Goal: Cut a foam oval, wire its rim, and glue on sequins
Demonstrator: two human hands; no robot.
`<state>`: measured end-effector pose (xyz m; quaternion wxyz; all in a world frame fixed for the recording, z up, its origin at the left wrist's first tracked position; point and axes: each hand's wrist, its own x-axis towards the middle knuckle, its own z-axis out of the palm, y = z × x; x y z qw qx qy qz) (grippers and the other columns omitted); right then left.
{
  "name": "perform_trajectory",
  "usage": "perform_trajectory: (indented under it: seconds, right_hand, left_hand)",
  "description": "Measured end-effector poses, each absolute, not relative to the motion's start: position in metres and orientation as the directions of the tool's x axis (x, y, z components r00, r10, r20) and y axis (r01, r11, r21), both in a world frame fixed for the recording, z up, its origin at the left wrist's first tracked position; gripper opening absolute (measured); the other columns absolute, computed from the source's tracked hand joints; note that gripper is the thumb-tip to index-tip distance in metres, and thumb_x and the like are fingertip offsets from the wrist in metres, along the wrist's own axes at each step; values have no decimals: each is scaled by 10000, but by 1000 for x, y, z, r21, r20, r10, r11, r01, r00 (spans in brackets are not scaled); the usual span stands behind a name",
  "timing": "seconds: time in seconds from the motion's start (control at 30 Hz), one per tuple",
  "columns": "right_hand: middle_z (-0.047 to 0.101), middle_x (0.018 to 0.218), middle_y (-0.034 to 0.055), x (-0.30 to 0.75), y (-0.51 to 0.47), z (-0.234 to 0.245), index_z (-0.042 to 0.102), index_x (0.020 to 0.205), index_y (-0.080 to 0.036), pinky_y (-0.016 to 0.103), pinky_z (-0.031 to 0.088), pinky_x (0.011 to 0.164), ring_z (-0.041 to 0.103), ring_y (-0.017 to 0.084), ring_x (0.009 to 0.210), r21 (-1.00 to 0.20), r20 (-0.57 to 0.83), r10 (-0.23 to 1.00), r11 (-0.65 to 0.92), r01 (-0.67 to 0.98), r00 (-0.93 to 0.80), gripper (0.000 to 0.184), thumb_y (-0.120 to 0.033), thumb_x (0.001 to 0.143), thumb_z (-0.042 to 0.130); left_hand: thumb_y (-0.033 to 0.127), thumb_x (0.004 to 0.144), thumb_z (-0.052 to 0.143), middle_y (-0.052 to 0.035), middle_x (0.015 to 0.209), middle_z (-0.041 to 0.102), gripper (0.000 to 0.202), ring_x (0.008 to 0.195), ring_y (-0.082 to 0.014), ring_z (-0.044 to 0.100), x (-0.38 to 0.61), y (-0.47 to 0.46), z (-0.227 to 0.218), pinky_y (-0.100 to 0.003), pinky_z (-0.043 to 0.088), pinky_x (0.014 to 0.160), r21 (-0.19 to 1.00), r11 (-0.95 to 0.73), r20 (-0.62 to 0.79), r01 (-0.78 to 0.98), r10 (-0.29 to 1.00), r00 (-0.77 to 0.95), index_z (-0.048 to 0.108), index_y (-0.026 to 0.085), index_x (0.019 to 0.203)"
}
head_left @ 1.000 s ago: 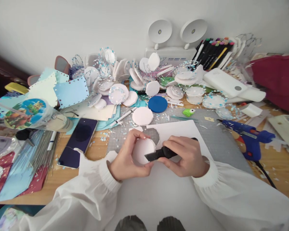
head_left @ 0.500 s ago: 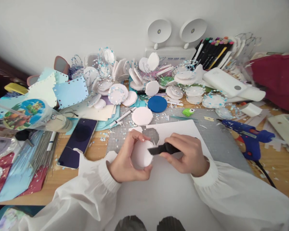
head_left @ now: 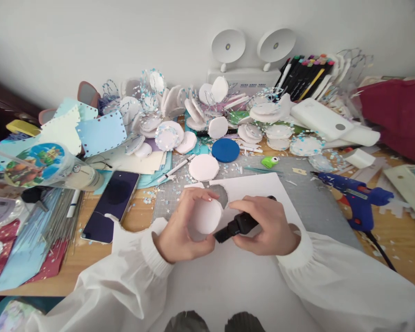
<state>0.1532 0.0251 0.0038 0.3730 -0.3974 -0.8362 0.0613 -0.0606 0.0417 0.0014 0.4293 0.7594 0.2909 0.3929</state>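
Note:
A white foam disc [head_left: 207, 216] is held by its edge between the thumb and fingers of my left hand [head_left: 185, 226]. My right hand [head_left: 264, 226] grips a black utility knife [head_left: 244, 223]; its dark blade points left and down, close to the disc's lower right edge. Whether the blade touches the disc I cannot tell. Beneath both hands lies a white foam sheet [head_left: 235, 276] with a round cut-out near its far edge. Beyond my hands, another white disc [head_left: 204, 167] rests beside a blue round lid [head_left: 225, 150].
A grey cutting mat [head_left: 318, 207] lies under the sheet. To the right is a blue glue gun [head_left: 359, 196] with its cord. On the left are a phone [head_left: 111, 205], a plastic cup [head_left: 44, 166] and thin wires [head_left: 60, 221]. Decorated discs [head_left: 168, 135] crowd the back near a twin-head lamp [head_left: 244, 76].
My right hand has turned the knife so its blade points further down, by the disc's lower edge. In my left hand the disc has shifted slightly up and right.

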Motion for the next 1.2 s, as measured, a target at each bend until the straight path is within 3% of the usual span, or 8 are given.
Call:
perform_trajectory:
  seconds: [0.13, 0.3, 0.43, 0.57, 0.73, 0.9, 1.2]
  right_hand:
    - [616, 654, -20, 157, 26, -1, 583, 1035, -205, 246, 402, 537, 539, 110, 544, -303, 621, 604, 773, 557, -500, 221, -122, 833, 558]
    - [609, 636, -10, 162, 27, 0, 587, 1076, -178, 253, 401, 511, 526, 112, 540, -200, 661, 517, 820, 536, -544, 223, -119, 865, 542]
    - [609, 627, -16, 163, 25, 3, 582, 1112, -164, 256, 410, 509, 536, 111, 531, -174, 657, 496, 833, 526, -568, 266, -90, 869, 502]
    - [614, 632, -23, 161, 24, 3, 597, 1097, -185, 250, 414, 517, 536, 106, 532, -187, 663, 516, 816, 548, -542, 293, -73, 833, 537]
    - [581, 634, 10, 156, 22, 8, 601, 1041, -171, 265, 406, 495, 518, 129, 529, -341, 721, 570, 786, 515, -393, 279, -279, 785, 601]
    - [583, 660, 39, 156, 22, 7, 598, 924, -164, 283, 410, 508, 537, 152, 548, -425, 634, 671, 717, 552, -384, 315, -455, 823, 538]
    - [601, 732, 72, 154, 21, 8, 596, 996, -128, 297, 407, 543, 563, 175, 619, -421, 587, 666, 737, 529, -461, 379, -460, 903, 440]
  left_hand:
    - [88, 601, 697, -135, 1315, 450, 746, 1197, -300, 477, -59, 40, -2, -483, 386, 1015, 911, -410, 317, 42, 761, 566, 356, 236, 1247]
    - [185, 643, 705, -138, 1254, 493, 729, 1161, -309, 503, -60, 43, -1, -482, 409, 995, 895, -432, 301, 107, 764, 570, 383, 211, 1297]
    - [322, 661, 710, -112, 1117, 576, 593, 1040, -304, 546, -59, 47, 4, -460, 444, 892, 833, -512, 322, 208, 757, 569, 488, 218, 1201]
    - [295, 665, 689, -102, 1057, 604, 562, 972, -286, 569, -57, 47, 6, -444, 463, 841, 806, -530, 318, 264, 764, 560, 499, 220, 1190]
    - [193, 629, 672, -104, 1104, 591, 621, 1019, -286, 564, -58, 44, 7, -441, 465, 875, 823, -507, 318, 258, 786, 530, 491, 218, 1223]
    - [176, 630, 695, -128, 1193, 584, 688, 1087, -306, 566, -62, 42, 1, -458, 451, 939, 898, -396, 261, 192, 831, 491, 462, 210, 1276]
    - [262, 623, 833, -123, 1126, 658, 733, 934, -258, 649, -59, 44, -2, -430, 514, 860, 983, -171, 176, -69, 764, 621, 472, 245, 1261]
